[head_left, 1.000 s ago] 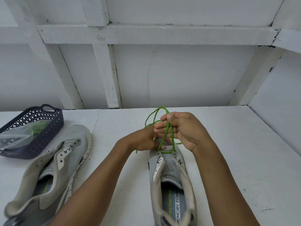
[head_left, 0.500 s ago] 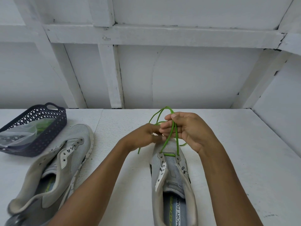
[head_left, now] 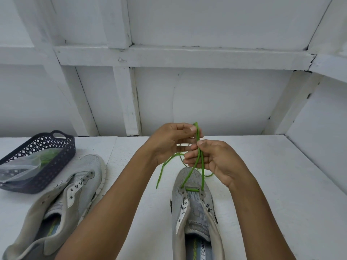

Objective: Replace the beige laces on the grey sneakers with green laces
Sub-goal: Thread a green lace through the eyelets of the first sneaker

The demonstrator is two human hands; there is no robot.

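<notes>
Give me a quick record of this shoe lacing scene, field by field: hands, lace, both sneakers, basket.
left hand: pinches the green lace near its top, above the right hand
right hand: pinches both strands lower down
green lace: threaded through the toe-end eyelet pair only; one end hangs loose
centre sneaker: on the table, other eyelets empty
left sneaker: unlaced, beside the basket
basket: dark, holds a plastic bag with something green inside

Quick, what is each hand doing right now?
Left hand: pinching the thin green shoelace near its top.
Right hand: pinching the same shoelace lower down, above the grey sneaker.
</notes>
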